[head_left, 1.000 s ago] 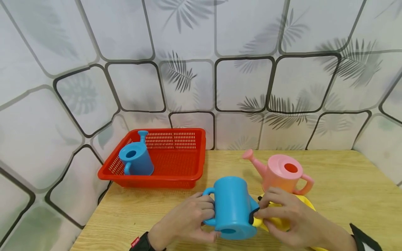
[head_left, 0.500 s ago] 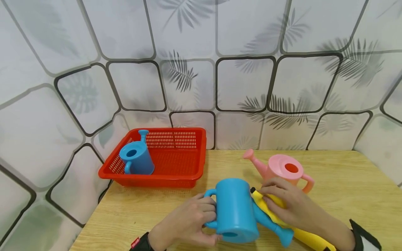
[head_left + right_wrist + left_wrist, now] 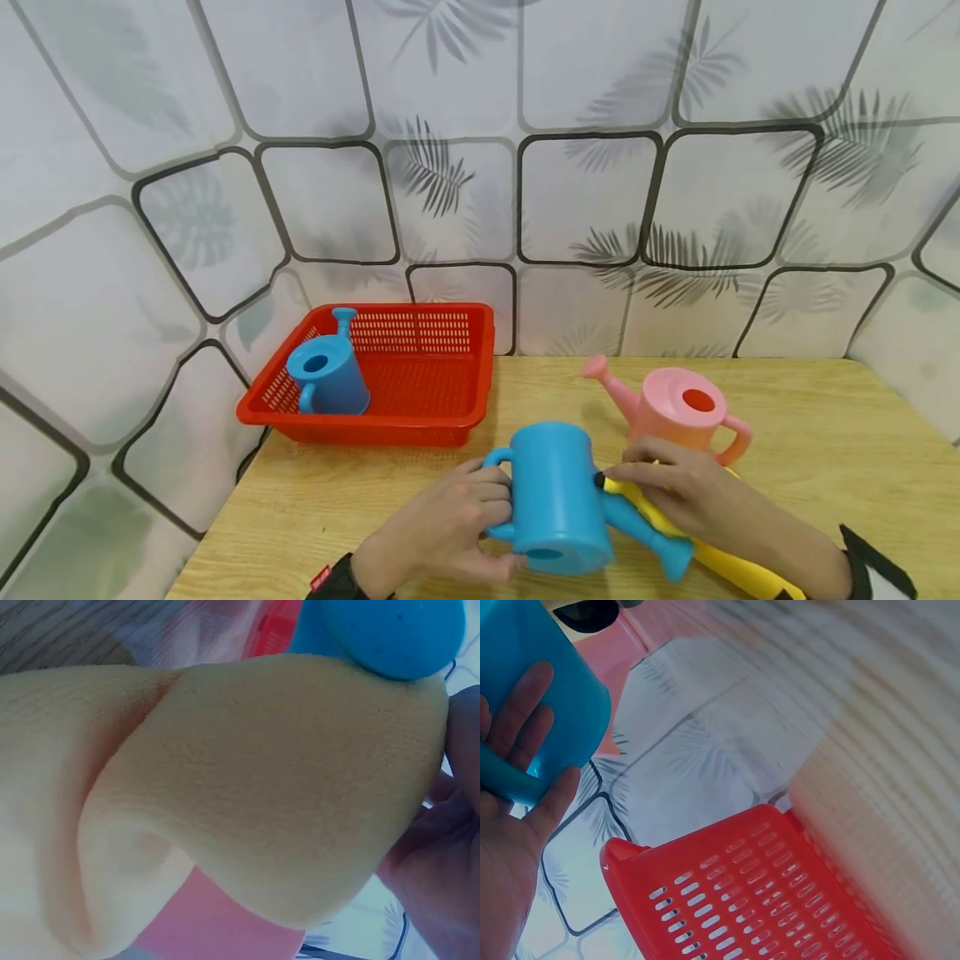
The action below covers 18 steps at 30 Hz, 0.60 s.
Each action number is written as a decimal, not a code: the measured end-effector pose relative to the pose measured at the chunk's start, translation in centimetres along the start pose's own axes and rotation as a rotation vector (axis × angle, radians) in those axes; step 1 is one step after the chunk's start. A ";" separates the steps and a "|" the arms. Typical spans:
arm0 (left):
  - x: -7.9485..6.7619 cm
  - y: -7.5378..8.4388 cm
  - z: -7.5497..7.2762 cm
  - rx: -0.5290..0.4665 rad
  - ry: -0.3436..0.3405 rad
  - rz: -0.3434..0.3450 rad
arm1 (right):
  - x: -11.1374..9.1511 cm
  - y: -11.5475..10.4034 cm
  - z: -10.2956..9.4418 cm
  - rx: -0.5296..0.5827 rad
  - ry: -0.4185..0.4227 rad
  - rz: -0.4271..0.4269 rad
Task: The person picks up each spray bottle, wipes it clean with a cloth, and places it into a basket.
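Note:
A blue watering can [image 3: 555, 500] is tipped towards me above the table, its top hole facing low and near. My left hand [image 3: 457, 521] grips its handle; the left wrist view shows fingers against the blue body [image 3: 585, 712]. My right hand [image 3: 686, 492] pinches a yellow cloth [image 3: 738, 571] with dark edging, a corner of it touching the can where the spout [image 3: 645, 533] joins the body. In the right wrist view the folded cloth [image 3: 285, 772] fills the middle and hides most of the fingers. Just beyond my right hand stands a pink watering can [image 3: 678, 408].
A red perforated basket [image 3: 435, 433] stands at the back left, with a second blue watering can [image 3: 330, 375] upright inside it. The wooden table [image 3: 840, 450] ends against a leaf-patterned wall covering [image 3: 577, 200].
The cloth has come off the spout, which now shows. Its corner has shifted up to the spout's root, and the right hand has moved with it. The left hand keeps its grip.

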<state>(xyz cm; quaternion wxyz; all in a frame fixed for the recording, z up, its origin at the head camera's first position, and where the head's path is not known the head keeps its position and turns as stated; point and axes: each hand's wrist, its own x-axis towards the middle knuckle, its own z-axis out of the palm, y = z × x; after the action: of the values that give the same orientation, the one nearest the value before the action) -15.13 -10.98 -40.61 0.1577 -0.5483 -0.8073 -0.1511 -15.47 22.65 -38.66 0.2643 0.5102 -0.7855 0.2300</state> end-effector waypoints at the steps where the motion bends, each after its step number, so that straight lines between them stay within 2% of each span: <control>1: -0.1 0.0 0.0 0.010 0.002 0.005 | -0.2 -0.1 -0.1 -0.007 -0.010 -0.008; 9: -0.7 -0.4 0.2 0.043 0.011 -0.007 | -1.5 -1.3 -0.9 -0.051 -0.089 -0.006; 18: -0.9 -0.7 0.3 0.030 0.024 -0.026 | -2.2 -1.6 -2.4 -0.108 -0.104 -0.043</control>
<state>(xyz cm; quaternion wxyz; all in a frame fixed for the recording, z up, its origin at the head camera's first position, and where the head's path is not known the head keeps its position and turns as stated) -15.47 -11.86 -41.32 0.1737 -0.5333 -0.8146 -0.1478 -12.79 25.01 -38.10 0.2549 0.5233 -0.7983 0.1548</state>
